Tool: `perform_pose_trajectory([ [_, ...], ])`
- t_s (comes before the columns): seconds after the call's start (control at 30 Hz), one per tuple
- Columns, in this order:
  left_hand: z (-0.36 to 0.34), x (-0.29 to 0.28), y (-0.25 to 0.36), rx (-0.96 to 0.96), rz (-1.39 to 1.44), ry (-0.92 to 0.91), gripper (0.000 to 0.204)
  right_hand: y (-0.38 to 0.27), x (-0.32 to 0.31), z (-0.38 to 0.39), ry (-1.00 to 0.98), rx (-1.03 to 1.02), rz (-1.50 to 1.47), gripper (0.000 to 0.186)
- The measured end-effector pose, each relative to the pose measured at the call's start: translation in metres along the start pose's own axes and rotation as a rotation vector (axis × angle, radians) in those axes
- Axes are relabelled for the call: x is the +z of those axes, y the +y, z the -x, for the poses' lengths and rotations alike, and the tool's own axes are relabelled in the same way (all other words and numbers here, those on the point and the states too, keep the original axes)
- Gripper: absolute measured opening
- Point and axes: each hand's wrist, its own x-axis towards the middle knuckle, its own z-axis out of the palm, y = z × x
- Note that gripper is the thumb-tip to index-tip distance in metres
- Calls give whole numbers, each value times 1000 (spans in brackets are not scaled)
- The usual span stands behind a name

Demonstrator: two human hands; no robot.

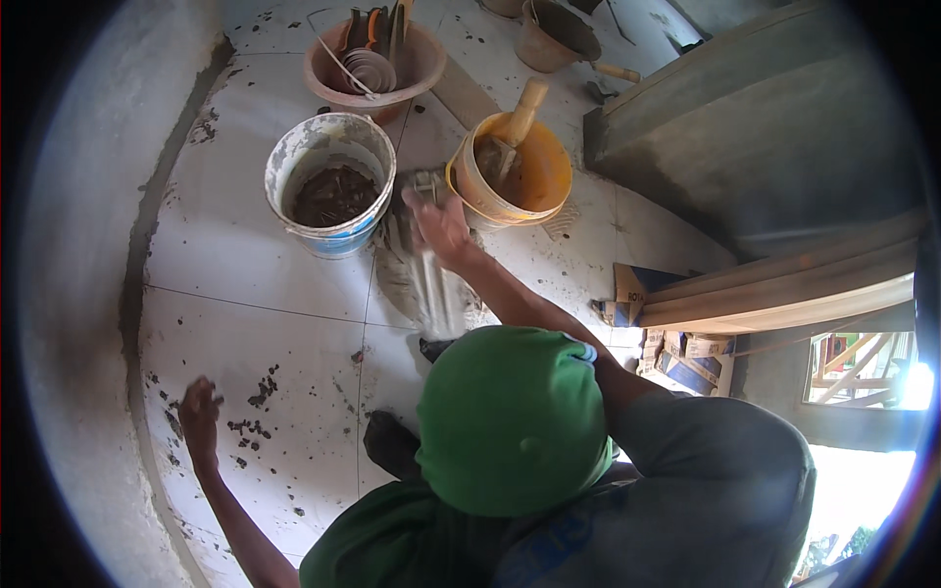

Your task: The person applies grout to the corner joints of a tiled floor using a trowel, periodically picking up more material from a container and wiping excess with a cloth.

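Note:
My right hand (446, 233), blurred by motion, is closed over a long rectangular steel trowel (438, 304); its handle is hidden beneath the hand. Grey mortar (394, 279) smears the white tiles around the blade. Left of that hand stands a white bucket (279, 201) with dark, wet-looking material inside. On the right is a yellow bucket (554, 176), where a wooden-handled tool (524, 110) leans. Over the tiles near the left wall, my left hand (201, 400) hangs with loosely curled fingers and nothing visible in it.
A reddish basin (421, 73) of tools stands behind the buckets. Farther back is a brown pot-shaped container (557, 41). The wall (88, 294) bounds the left; a large grey panel (765, 127) and long boards (784, 299) lie right. Dark crumbs (263, 387) dot the floor (265, 333).

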Motion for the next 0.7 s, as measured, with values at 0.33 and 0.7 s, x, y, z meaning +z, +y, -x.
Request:
perform_pose_trajectory([
  [0.33,61,47,-6,-343,47,-81,49,27,-14,-117,451,-354,-232,40],
  [0.7,-33,35,157,89,-314,-71,41,26,-153,-2,578,-64,-606,23],
])
